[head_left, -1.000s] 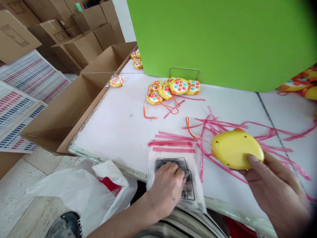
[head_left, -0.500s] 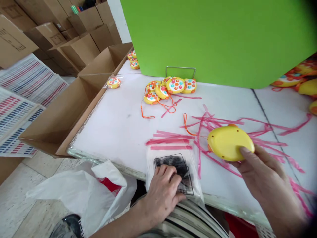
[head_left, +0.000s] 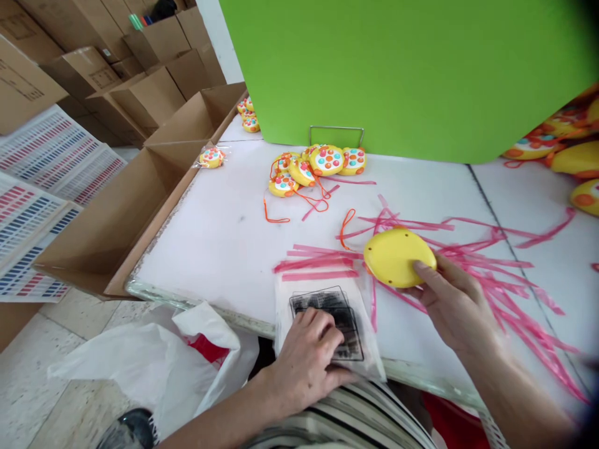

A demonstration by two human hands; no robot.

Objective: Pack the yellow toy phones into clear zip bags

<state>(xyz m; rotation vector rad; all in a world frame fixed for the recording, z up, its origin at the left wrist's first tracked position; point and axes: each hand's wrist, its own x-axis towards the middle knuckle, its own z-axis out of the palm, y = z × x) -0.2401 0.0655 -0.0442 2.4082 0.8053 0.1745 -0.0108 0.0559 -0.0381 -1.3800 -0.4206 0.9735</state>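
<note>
My right hand (head_left: 449, 293) grips a yellow toy (head_left: 397, 259), thumb on its plain yellow back, just above the table. An orange cord loop (head_left: 347, 229) lies near the toy's left end. At the table's front edge, my left hand (head_left: 313, 349) has its fingers curled on a stack of clear plastic bags (head_left: 285, 312) printed with black text. The bags' top edge carries a pink strip (head_left: 318, 275). Several like toys (head_left: 327, 160) sit in a heap farther back, white faces with coloured buttons showing.
Torn pink strips (head_left: 496, 268) are strewn over the table's right half. A bagged toy (head_left: 212, 157) lies beside an open carton (head_left: 112, 231) at left. A green board (head_left: 397, 75) stands at the back. More toys (head_left: 578, 159) are piled at right; a white plastic bag (head_left: 140, 362) hangs below.
My right hand has moved left with the yellow toy, closer to the plastic bags. My left hand has stayed on the stack. The view has shifted slightly.
</note>
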